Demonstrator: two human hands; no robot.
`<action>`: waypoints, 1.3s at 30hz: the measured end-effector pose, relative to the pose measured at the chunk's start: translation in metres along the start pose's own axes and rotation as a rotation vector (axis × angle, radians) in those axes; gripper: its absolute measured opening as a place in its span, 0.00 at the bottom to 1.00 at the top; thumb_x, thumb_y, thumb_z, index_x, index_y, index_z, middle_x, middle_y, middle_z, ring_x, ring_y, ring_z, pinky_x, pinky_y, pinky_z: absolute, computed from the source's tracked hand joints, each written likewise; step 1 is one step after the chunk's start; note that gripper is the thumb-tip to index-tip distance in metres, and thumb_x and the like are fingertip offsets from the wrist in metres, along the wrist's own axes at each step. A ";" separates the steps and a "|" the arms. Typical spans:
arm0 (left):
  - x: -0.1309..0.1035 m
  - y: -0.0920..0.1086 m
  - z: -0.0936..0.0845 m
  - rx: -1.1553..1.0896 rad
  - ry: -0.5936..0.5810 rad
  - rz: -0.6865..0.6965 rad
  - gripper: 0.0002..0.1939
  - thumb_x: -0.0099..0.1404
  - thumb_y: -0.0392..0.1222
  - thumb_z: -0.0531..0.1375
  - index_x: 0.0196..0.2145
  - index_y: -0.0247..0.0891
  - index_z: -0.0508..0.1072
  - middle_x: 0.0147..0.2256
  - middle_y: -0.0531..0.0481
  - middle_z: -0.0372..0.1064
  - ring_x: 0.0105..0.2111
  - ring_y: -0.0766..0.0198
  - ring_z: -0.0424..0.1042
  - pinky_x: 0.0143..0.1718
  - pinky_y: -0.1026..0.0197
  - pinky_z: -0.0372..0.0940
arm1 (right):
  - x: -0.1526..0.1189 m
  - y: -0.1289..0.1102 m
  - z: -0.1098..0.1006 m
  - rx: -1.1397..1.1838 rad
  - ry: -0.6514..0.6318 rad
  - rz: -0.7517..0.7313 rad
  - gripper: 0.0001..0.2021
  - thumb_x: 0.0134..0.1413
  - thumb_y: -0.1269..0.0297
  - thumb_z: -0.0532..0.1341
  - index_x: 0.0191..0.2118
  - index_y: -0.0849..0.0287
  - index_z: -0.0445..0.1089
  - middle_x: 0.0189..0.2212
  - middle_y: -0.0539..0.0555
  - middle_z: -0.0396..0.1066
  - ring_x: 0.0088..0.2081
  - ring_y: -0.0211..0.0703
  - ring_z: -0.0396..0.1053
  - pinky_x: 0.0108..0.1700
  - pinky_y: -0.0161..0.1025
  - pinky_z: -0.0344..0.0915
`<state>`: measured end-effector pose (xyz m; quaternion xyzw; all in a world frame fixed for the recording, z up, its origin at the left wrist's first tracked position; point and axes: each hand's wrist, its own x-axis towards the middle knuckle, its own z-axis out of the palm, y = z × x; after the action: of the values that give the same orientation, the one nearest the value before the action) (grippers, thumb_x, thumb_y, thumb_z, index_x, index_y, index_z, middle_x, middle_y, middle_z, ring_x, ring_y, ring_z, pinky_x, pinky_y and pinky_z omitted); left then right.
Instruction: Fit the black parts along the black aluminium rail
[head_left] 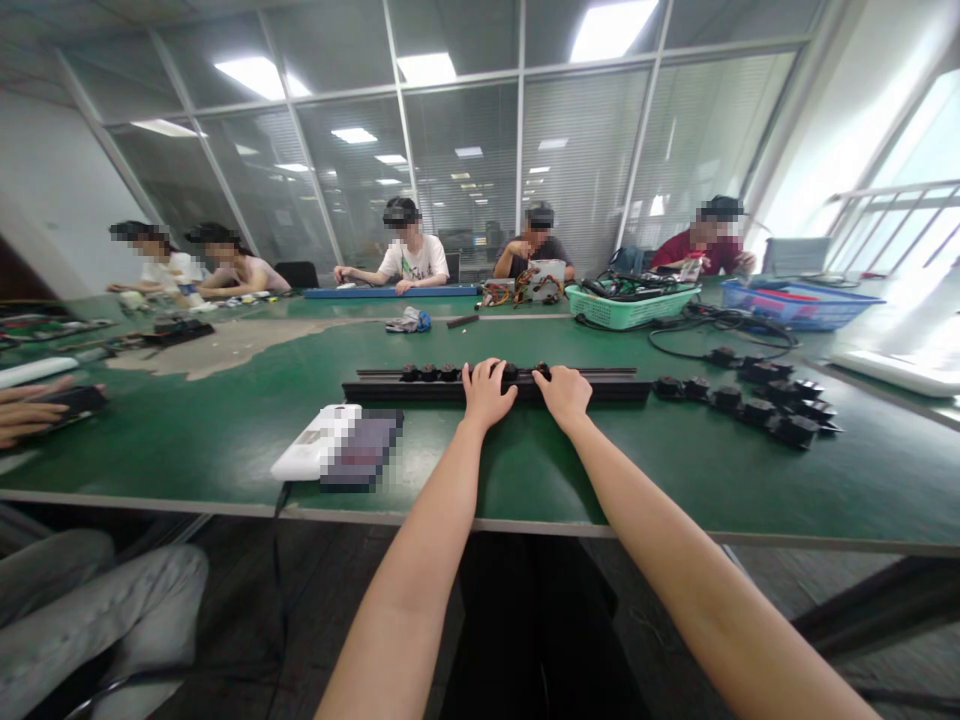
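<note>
A long black rail [405,391] lies crosswise on the green table in front of me, with several small black blocks [428,372] seated in a row along its top. My left hand [488,396] grips the rail near its middle, fingers curled over the far side and thumb at the near side. Just right of it, my right hand [565,392] is closed on a small black block [541,368] at the rail's top; its fingers partly hide that block. More loose black blocks [757,410] are strewn on the table past the rail's right end.
A white device [311,445] and a blurred-out dark phone-like object [362,450] lie at front left. Behind are a green basket [634,309] of cables and a blue basket [802,305]. Another person's hands [34,405] work at far left; several people sit across the table.
</note>
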<state>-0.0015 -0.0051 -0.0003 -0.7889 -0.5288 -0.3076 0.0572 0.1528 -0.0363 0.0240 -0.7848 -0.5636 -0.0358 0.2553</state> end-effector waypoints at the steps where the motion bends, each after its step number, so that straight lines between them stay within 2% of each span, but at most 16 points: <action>1: 0.000 0.000 0.000 0.001 0.000 0.000 0.26 0.68 0.48 0.56 0.63 0.45 0.67 0.65 0.45 0.63 0.68 0.53 0.57 0.74 0.40 0.34 | 0.000 0.000 0.000 -0.001 0.001 0.002 0.23 0.69 0.48 0.54 0.46 0.61 0.79 0.43 0.66 0.79 0.48 0.56 0.77 0.48 0.44 0.68; 12: 0.000 0.001 -0.001 0.003 -0.003 0.006 0.26 0.69 0.47 0.56 0.63 0.44 0.67 0.65 0.45 0.63 0.68 0.52 0.57 0.74 0.39 0.34 | -0.001 -0.002 -0.003 0.023 -0.003 0.029 0.21 0.69 0.49 0.55 0.50 0.62 0.75 0.45 0.67 0.78 0.49 0.55 0.77 0.49 0.43 0.67; 22: 0.000 0.000 0.000 -0.009 -0.001 0.011 0.27 0.68 0.48 0.57 0.63 0.43 0.67 0.65 0.44 0.63 0.68 0.52 0.57 0.74 0.38 0.33 | -0.001 0.001 -0.003 0.002 0.005 0.011 0.21 0.69 0.50 0.54 0.49 0.61 0.76 0.44 0.65 0.79 0.48 0.56 0.77 0.47 0.44 0.67; 31: 0.001 0.000 0.000 -0.018 0.000 0.009 0.27 0.68 0.48 0.56 0.63 0.43 0.67 0.65 0.44 0.62 0.68 0.52 0.57 0.74 0.39 0.33 | -0.002 0.001 -0.006 -0.027 0.024 -0.007 0.20 0.69 0.52 0.54 0.46 0.64 0.76 0.44 0.67 0.79 0.48 0.54 0.77 0.52 0.43 0.64; 39: 0.000 0.001 -0.002 -0.017 -0.002 0.002 0.27 0.68 0.48 0.56 0.63 0.44 0.67 0.65 0.44 0.62 0.68 0.52 0.57 0.74 0.39 0.33 | 0.002 0.007 -0.012 -0.024 -0.014 0.007 0.21 0.69 0.51 0.55 0.48 0.64 0.76 0.45 0.67 0.78 0.48 0.54 0.76 0.52 0.43 0.64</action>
<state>-0.0020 -0.0066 0.0016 -0.7902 -0.5256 -0.3113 0.0500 0.1624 -0.0416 0.0331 -0.7900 -0.5622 -0.0363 0.2419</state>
